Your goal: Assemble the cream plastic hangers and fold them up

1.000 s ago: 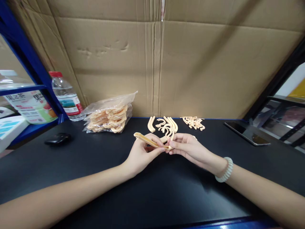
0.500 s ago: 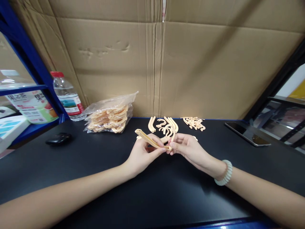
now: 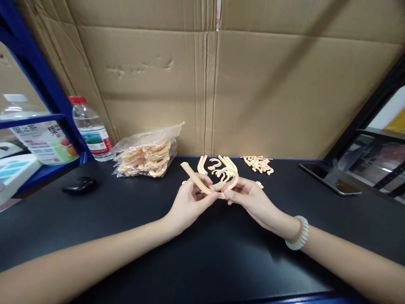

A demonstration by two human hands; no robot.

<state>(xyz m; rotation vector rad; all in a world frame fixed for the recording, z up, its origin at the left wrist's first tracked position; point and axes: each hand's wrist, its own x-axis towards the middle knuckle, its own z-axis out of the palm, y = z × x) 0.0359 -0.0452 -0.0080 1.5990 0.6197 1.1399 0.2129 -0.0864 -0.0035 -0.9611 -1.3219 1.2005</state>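
Observation:
My left hand [image 3: 187, 203] is closed around a long, slightly bent beige strip [image 3: 193, 175], its free end pointing up and left. My right hand [image 3: 251, 197] pinches a hook-shaped beige piece [image 3: 236, 179], whose arc curls up and over to the left. The strip's lower end and the hook piece meet between my fingertips; whether they are joined I cannot tell. Behind my hands lie loose curved beige pieces [image 3: 202, 164] and several smaller hook-like ones [image 3: 215, 162]. Part of another beige piece shows between my hands, mostly hidden.
A clear bag of beige parts [image 3: 145, 156] lies at the back left, near a water bottle [image 3: 95, 137] and a black mouse [image 3: 79, 185]. Small beige parts [image 3: 257, 164] are heaped at the back right, left of a phone [image 3: 329, 179]. Cardboard [image 3: 152, 84] stands behind the black table [image 3: 202, 253].
The strip has turned in my left hand, its free end now higher. In my right hand the hook piece has rotated, so its arc shows wider. Both hands stay in nearly the same place.

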